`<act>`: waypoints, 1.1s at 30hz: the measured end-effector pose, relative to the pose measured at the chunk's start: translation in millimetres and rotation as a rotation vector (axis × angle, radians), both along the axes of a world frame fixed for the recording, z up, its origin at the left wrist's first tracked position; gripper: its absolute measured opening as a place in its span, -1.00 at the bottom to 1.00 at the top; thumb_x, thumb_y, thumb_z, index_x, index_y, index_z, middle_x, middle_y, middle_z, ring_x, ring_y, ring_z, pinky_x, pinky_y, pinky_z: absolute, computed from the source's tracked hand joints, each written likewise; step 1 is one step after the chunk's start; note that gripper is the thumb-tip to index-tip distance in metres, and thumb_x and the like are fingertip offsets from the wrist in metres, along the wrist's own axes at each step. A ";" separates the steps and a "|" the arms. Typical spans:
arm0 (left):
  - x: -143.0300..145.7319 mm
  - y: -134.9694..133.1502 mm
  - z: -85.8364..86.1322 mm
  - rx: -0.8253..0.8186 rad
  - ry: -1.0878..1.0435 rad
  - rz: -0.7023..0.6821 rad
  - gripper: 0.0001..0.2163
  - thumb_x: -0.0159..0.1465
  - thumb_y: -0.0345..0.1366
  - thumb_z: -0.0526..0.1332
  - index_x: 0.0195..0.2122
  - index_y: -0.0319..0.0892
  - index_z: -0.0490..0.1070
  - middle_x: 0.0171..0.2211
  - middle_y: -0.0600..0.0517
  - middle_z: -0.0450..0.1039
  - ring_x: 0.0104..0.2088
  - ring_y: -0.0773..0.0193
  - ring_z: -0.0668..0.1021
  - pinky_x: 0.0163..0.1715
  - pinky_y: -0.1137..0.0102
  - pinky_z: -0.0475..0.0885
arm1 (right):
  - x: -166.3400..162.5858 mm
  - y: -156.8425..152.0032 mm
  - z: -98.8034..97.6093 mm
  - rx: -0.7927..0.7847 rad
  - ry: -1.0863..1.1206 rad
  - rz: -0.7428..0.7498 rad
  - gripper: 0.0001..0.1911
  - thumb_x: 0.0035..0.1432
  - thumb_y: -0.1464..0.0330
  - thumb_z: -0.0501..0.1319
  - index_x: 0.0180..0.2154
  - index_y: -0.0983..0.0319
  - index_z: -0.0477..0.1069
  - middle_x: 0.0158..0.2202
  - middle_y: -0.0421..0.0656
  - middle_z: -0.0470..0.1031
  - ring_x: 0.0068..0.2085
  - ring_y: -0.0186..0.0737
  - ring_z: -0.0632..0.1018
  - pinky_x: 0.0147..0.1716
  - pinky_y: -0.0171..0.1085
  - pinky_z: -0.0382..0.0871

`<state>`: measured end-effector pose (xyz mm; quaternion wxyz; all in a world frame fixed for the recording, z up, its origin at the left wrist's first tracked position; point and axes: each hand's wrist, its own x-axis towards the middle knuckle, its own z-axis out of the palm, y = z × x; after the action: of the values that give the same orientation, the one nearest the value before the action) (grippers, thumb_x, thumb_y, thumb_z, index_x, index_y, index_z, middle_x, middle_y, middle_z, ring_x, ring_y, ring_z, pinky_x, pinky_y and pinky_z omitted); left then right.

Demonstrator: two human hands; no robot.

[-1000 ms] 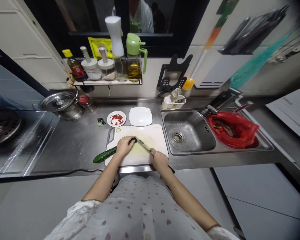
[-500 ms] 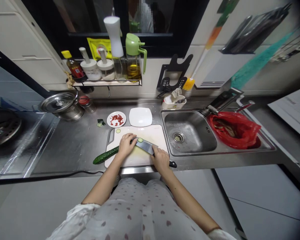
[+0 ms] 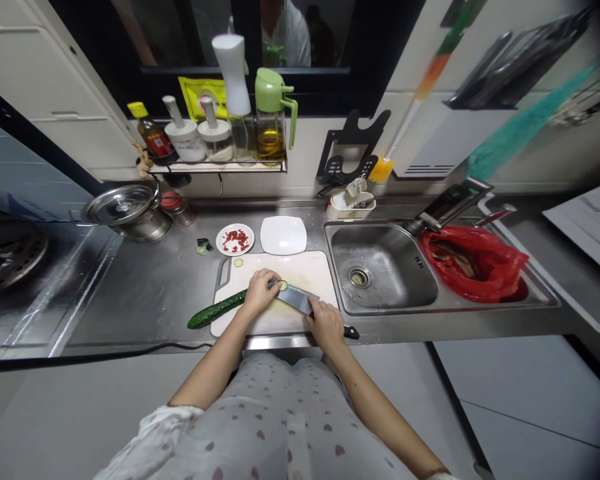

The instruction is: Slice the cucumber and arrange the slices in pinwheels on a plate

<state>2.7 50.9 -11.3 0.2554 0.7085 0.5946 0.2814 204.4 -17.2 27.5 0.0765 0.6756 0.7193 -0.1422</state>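
Note:
A long dark green cucumber (image 3: 215,311) lies slanted over the left edge of the white cutting board (image 3: 300,267). My left hand (image 3: 261,291) is closed over its right end, hiding that part. The broad blade of a kitchen knife (image 3: 298,300) sits just right of my left fingertips. A round cucumber slice (image 3: 283,285) rests on the blade near those fingers; whether they touch it I cannot tell. My right hand (image 3: 327,323) grips the knife, and its black handle end sticks out past the palm. Another cucumber slice (image 3: 239,263) lies at the board's upper left.
Behind the board stand a plate of chopped red pieces (image 3: 235,239) and a white square plate (image 3: 283,235). Cucumber scraps (image 3: 205,246) lie left of them. The sink (image 3: 385,267) borders the board's right, with a red plastic bag (image 3: 475,263) beyond. A steel pot (image 3: 130,210) stands left.
My left hand has shifted slightly right, closer to the slice on the blade. The knife has come a little toward me. The whole view has moved slightly.

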 end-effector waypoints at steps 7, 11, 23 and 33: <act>-9.8 6.5 -13.2 -0.149 -0.250 0.298 -0.86 0.17 -0.20 0.24 -0.33 -0.14 0.48 -0.46 0.09 0.48 -0.43 0.35 0.48 -0.34 0.46 0.36 | 13.1 -1.5 -7.7 0.053 0.019 -0.055 -0.53 0.21 0.32 0.18 0.16 0.21 0.30 -0.12 -0.06 0.53 -0.07 -0.12 0.50 -0.10 -0.26 0.18; -31.3 16.2 -18.4 -0.195 -0.221 0.526 -0.86 0.14 -0.20 0.26 -0.35 -0.14 0.48 -0.44 0.08 0.50 -0.42 0.34 0.50 -0.35 0.46 0.36 | 20.8 0.0 -13.5 0.081 0.028 -0.079 -0.57 0.22 0.31 0.16 0.13 0.21 0.33 -0.13 -0.07 0.55 -0.10 -0.14 0.51 -0.11 -0.28 0.19; -69.4 43.4 -27.2 -0.356 0.014 0.770 -0.88 0.10 -0.18 0.28 -0.35 -0.04 0.49 -0.31 0.08 0.58 -0.26 0.18 0.55 -0.20 0.30 0.34 | 18.5 1.1 -13.5 0.056 0.060 -0.115 -0.57 0.21 0.31 0.15 0.12 0.19 0.35 -0.10 -0.08 0.55 -0.09 -0.13 0.52 -0.10 -0.28 0.20; -69.8 62.5 -29.7 -0.301 0.210 0.731 -0.84 0.20 -0.31 0.17 -0.23 -0.05 0.51 -0.25 -0.03 0.59 -0.12 0.06 0.54 -0.02 0.17 0.26 | 20.4 -2.0 -14.1 0.045 0.074 -0.131 -0.57 0.20 0.31 0.14 0.11 0.19 0.36 -0.10 -0.08 0.55 -0.10 -0.14 0.53 -0.11 -0.27 0.23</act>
<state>-67.1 113.4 -41.0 0.1773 0.4302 0.8645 0.1898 224.8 -19.2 13.4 0.0249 0.7171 0.6790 -0.1555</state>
